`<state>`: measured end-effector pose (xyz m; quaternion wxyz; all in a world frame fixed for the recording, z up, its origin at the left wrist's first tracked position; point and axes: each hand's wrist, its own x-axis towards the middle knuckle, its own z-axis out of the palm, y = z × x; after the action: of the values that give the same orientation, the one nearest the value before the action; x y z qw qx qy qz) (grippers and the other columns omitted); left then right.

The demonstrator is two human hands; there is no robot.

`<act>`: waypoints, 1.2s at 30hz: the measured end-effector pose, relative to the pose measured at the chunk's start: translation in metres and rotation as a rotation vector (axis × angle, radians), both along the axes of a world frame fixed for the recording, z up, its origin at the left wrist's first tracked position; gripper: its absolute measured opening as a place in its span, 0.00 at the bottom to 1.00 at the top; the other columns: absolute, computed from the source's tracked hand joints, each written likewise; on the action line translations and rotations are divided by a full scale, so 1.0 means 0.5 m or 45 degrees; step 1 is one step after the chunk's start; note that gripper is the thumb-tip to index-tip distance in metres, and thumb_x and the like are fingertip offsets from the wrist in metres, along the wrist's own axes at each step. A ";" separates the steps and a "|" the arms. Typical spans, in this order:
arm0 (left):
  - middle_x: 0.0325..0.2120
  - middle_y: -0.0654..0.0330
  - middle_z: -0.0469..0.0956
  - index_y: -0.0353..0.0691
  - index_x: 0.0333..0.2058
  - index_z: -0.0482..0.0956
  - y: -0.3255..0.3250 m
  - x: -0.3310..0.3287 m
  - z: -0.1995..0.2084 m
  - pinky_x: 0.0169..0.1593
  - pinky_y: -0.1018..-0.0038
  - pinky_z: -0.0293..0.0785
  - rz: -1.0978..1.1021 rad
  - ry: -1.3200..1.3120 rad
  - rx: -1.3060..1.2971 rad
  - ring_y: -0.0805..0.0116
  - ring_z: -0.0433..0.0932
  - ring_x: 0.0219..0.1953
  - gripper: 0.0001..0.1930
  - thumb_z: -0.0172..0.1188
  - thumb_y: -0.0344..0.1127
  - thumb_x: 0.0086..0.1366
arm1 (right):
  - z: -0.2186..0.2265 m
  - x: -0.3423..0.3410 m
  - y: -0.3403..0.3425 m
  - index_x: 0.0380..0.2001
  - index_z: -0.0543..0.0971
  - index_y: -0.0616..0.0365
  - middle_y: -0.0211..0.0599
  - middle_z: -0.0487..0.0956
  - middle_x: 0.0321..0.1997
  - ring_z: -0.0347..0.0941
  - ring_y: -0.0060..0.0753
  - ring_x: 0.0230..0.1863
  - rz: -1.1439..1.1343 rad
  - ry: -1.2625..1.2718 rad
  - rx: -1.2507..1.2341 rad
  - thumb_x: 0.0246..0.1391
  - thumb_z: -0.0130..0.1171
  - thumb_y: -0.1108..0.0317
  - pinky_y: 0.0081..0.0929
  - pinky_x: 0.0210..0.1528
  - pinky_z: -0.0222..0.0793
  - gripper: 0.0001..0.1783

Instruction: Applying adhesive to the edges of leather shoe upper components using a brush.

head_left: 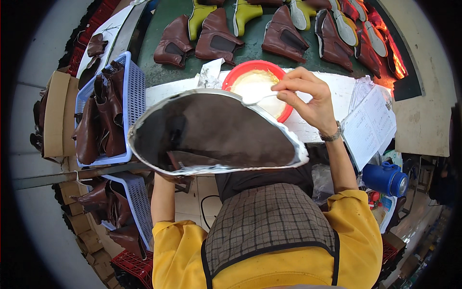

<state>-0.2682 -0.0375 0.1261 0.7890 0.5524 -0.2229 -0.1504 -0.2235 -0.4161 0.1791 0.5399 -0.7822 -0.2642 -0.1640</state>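
A large boot upper is held up in front of me, its dark brown inside facing up and its rim edged in wet-looking white. My left forearm reaches up underneath it; the left hand itself is hidden behind the upper, which it supports. My right hand pinches a thin small brush between thumb and fingers. The brush's white-coated head touches or lies right over the upper's far rim. Just beyond is a red bowl of creamy white paste, partly hidden by the upper and hand.
Brown ankle boots and yellow-green boots line the green table. Blue baskets of brown uppers stand at left, beside a cardboard box. Papers and a blue jug are at right.
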 end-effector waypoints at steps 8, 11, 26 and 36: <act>0.63 0.44 0.70 0.27 0.68 0.58 -0.022 -0.008 -0.016 0.68 0.60 0.66 -0.075 0.230 -0.196 0.50 0.72 0.63 0.51 0.77 0.34 0.47 | 0.056 0.045 -0.001 0.35 0.89 0.53 0.27 0.83 0.34 0.75 0.26 0.36 0.127 -0.179 -0.256 0.49 0.73 0.71 0.26 0.45 0.61 0.08; 0.63 0.44 0.70 0.27 0.68 0.58 -0.051 -0.012 -0.032 0.68 0.60 0.66 -0.129 0.332 -0.276 0.50 0.72 0.63 0.51 0.76 0.34 0.47 | 0.083 0.059 0.010 0.35 0.89 0.53 0.29 0.82 0.34 0.75 0.27 0.37 0.220 -0.279 -0.350 0.48 0.74 0.69 0.27 0.46 0.62 0.09; 0.58 0.46 0.75 0.28 0.64 0.66 0.024 0.025 0.024 0.66 0.60 0.69 0.105 0.382 -0.376 0.52 0.75 0.60 0.42 0.69 0.33 0.49 | -0.121 0.113 -0.092 0.43 0.80 0.63 0.28 0.79 0.34 0.70 0.15 0.29 -0.348 0.288 0.216 0.69 0.57 0.65 0.17 0.29 0.65 0.11; 0.48 0.52 0.83 0.37 0.59 0.73 0.085 0.520 0.080 0.57 0.69 0.76 1.117 -0.514 1.087 0.60 0.82 0.50 0.39 0.74 0.34 0.44 | -0.316 0.070 -0.115 0.43 0.76 0.60 0.23 0.73 0.23 0.59 0.09 0.17 -0.704 0.704 0.518 0.72 0.52 0.64 0.14 0.16 0.53 0.10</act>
<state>-0.0082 0.0051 0.1663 0.4304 0.8750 -0.0408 0.2177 -0.1884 -0.4737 0.0213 0.6692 -0.7156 0.1474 -0.1355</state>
